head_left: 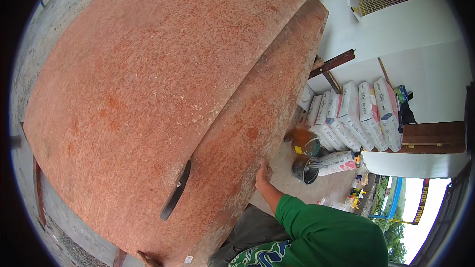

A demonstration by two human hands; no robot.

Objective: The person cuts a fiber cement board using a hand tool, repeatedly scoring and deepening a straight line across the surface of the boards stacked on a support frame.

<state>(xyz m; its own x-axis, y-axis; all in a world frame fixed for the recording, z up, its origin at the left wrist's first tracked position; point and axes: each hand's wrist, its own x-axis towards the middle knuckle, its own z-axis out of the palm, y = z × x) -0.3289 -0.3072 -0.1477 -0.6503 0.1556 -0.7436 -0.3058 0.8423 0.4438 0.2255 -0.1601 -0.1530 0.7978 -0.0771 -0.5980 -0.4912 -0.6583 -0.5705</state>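
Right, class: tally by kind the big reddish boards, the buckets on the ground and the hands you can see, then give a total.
Reddish boards: 2, the upper board and the lower board
Buckets: 2, the orange-stained bucket and the dark bucket
Hands: 1, the right hand, gripping the lower board's edge
Total: 5

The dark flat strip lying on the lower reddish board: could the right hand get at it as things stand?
Probably yes. The right hand grips the near edge of the lower board, and the dark strip lies uncovered on the same board, with only bare board between them.
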